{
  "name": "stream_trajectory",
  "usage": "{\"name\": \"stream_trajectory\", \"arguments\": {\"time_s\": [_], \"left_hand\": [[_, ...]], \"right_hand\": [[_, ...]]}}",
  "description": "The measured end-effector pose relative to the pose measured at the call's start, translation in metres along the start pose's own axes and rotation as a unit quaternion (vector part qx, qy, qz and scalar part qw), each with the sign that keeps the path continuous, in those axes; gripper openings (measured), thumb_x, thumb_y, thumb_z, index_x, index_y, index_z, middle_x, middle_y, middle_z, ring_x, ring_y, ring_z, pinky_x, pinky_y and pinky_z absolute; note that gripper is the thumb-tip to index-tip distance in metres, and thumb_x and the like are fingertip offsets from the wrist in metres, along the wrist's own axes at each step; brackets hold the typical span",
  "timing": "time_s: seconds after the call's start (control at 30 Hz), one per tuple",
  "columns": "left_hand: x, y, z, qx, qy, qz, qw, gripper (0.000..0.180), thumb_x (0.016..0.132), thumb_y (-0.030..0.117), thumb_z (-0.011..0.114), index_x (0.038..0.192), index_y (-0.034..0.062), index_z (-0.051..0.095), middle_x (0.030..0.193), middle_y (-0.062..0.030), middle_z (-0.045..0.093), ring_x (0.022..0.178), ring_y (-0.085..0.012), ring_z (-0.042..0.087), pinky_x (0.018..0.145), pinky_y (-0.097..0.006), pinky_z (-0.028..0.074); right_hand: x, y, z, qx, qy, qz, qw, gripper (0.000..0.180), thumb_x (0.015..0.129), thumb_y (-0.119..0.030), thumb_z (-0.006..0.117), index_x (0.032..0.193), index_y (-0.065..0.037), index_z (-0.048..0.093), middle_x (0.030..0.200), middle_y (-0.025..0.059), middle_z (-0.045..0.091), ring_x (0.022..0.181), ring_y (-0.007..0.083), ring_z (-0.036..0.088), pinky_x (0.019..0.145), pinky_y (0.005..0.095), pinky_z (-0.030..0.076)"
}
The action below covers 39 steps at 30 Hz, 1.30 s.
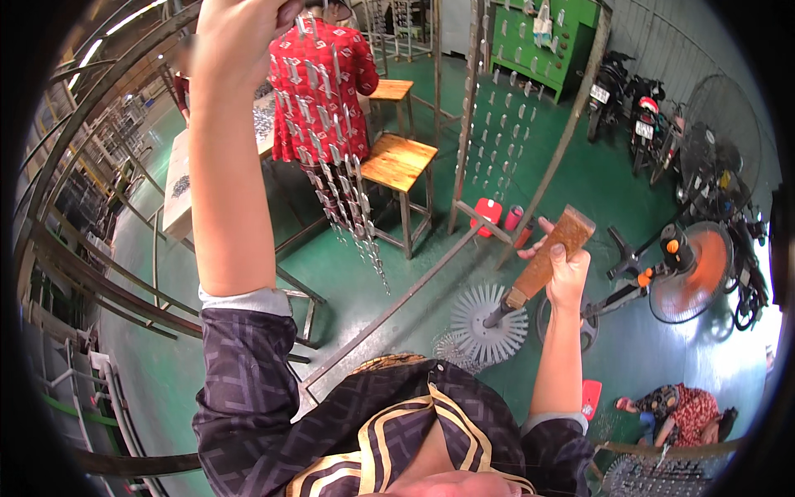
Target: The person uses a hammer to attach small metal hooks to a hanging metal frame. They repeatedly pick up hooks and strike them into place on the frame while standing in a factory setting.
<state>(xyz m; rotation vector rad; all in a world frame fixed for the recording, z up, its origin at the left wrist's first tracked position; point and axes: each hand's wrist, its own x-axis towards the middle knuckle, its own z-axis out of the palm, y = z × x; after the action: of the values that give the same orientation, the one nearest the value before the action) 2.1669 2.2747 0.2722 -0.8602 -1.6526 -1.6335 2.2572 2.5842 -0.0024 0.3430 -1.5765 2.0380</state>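
Observation:
My left hand [248,35] is raised high at the upper edge, partly cut off, its visible fingers curled. What it grips is out of sight. Just right of it, several strands of small silvery metal pieces [335,157] hang down in a bundle. At chest height on the right, my right hand [565,277] is closed around a rusty-brown rectangular bar [551,257], thumb on top. The bar tilts, its upper end away to the right. Below its lower end stands a round silvery rack of radial fins [489,323].
A metal frame [397,302] crosses ahead, with more strands [501,124] hanging on its right. Wooden stools [399,161] stand by a person in red [319,91] at a table. An orange fan [696,269] stands right; another person [691,414] bends low at lower right.

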Motion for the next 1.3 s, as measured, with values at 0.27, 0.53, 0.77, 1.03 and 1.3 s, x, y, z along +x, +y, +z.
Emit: {"name": "stream_trajectory", "arguments": {"time_s": [0.27,0.53,0.77,1.03,1.3], "left_hand": [[-0.067,-0.053,0.000,-0.014,-0.083,-0.105,0.991,0.017,0.083,0.015,0.060,0.092,-0.0004,0.061,0.070,0.0040,0.054,0.056,-0.0009,0.042,0.047,-0.015,0.030],[-0.159,-0.115,0.016,-0.044,-0.175,-0.186,0.966,0.007,0.083,0.006,0.057,0.085,0.0001,0.057,0.074,0.0040,0.054,0.063,-0.0012,0.044,0.055,-0.016,0.036],[-0.264,-0.184,0.032,-0.025,-0.291,-0.194,0.937,0.004,0.082,0.003,0.055,0.083,-0.0011,0.054,0.081,-0.0046,0.056,0.075,-0.0116,0.052,0.068,-0.024,0.042],[-0.380,-0.247,0.058,-0.047,-0.346,-0.248,0.904,0.004,0.081,0.002,0.056,0.082,-0.0016,0.056,0.080,-0.0080,0.057,0.075,-0.0171,0.055,0.069,-0.027,0.044],[-0.446,-0.279,0.081,-0.058,-0.438,-0.284,0.851,0.006,0.081,0.006,0.057,0.086,0.0017,0.059,0.080,-0.0077,0.058,0.075,-0.0183,0.058,0.068,-0.028,0.046]], "right_hand": [[-0.001,-0.006,-0.006,-0.008,0.027,-0.004,1.000,0.045,0.079,-0.033,0.063,0.091,0.010,0.056,0.089,0.0212,0.059,0.066,0.0206,0.061,0.061,0.0404,0.055],[-0.001,-0.003,-0.019,0.002,0.024,-0.001,1.000,0.050,0.079,-0.036,0.062,0.093,0.012,0.057,0.102,0.0256,0.057,0.068,0.0200,0.060,0.062,0.0365,0.053],[0.004,-0.003,-0.025,0.003,0.006,-0.011,1.000,0.049,0.082,-0.036,0.059,0.092,0.012,0.057,0.102,0.0255,0.058,0.064,0.0194,0.060,0.058,0.0341,0.053],[0.013,0.002,-0.031,0.021,-0.005,-0.017,1.000,0.047,0.082,-0.035,0.058,0.086,0.012,0.059,0.101,0.0245,0.058,0.062,0.0194,0.059,0.055,0.0323,0.051],[0.016,0.002,-0.033,0.019,-0.011,-0.012,1.000,0.047,0.081,-0.036,0.058,0.089,0.010,0.060,0.096,0.0208,0.061,0.061,0.0175,0.059,0.057,0.0303,0.050]]}}
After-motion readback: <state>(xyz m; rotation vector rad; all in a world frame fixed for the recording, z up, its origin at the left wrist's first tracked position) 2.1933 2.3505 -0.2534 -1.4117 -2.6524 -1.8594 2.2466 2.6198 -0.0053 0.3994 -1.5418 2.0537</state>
